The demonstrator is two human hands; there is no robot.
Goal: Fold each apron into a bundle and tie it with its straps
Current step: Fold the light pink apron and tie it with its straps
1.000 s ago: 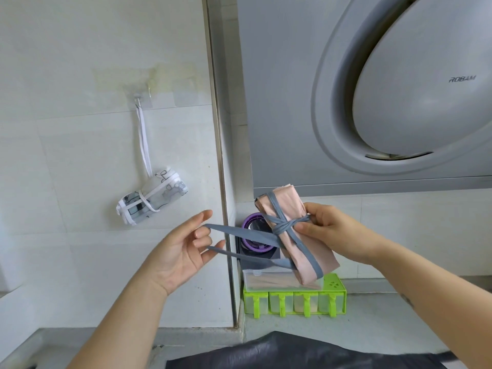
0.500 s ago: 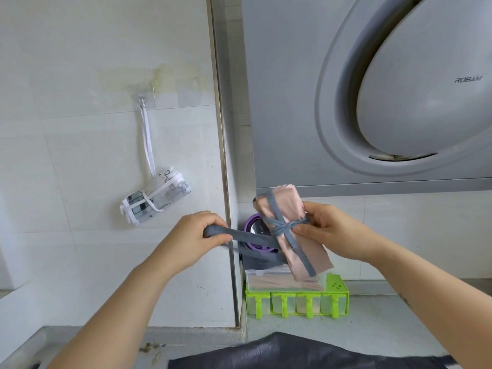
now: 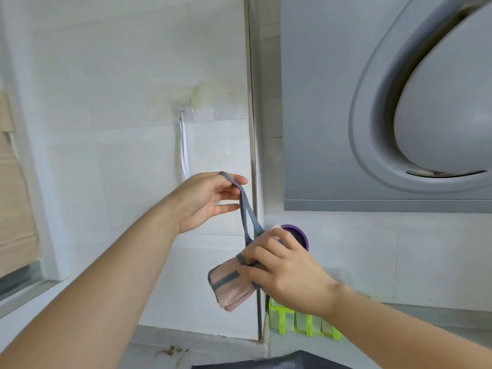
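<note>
White tiled wall (image 3: pixel 119 75) beside a grey range hood (image 3: pixel 386 102).

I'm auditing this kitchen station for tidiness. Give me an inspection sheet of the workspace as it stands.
Surface: grey counter, with a dark cloth at its near edge.
Job's things: pink apron bundle bound by a grey strap; a white strap hangs from a wall hook, its lower end hidden behind the left hand.
Clutter: green rack; purple round item behind the right hand.
Grips: left hand holds the grey strap's loop up; right hand grips the bundle.
Cables: nothing seen.
Surroundings: tiled wall, range hood, window at left.
</note>
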